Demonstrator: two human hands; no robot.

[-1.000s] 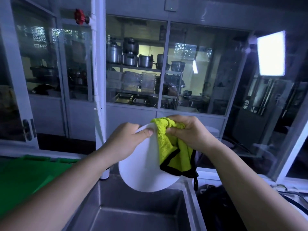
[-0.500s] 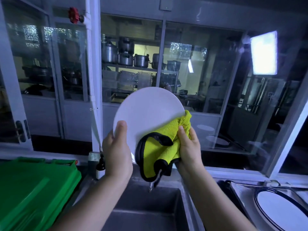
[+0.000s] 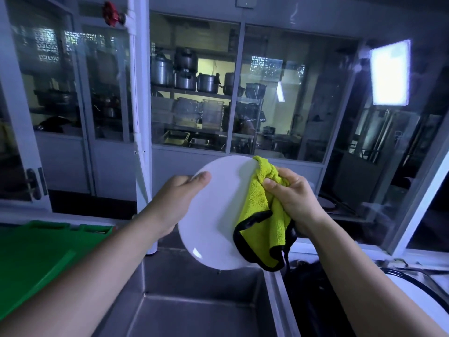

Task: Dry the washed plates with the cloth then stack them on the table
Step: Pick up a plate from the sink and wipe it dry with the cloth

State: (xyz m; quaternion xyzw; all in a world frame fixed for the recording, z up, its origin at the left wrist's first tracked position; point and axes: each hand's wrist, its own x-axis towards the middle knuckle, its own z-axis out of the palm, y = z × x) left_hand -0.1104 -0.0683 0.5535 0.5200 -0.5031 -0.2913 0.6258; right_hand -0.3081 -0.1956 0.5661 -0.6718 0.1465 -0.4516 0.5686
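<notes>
Drying in progress; stacking not yet done.
Left hand grips round white ceramic plate by its rim; right hand clutches yellow-green black-edged microfibre cloth against plate's right side.

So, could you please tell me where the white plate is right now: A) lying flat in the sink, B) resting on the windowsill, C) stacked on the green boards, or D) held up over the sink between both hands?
D: the left hand grips the plate by its left edge above the sink, while the right hand presses the yellow cloth against its right side.
</notes>
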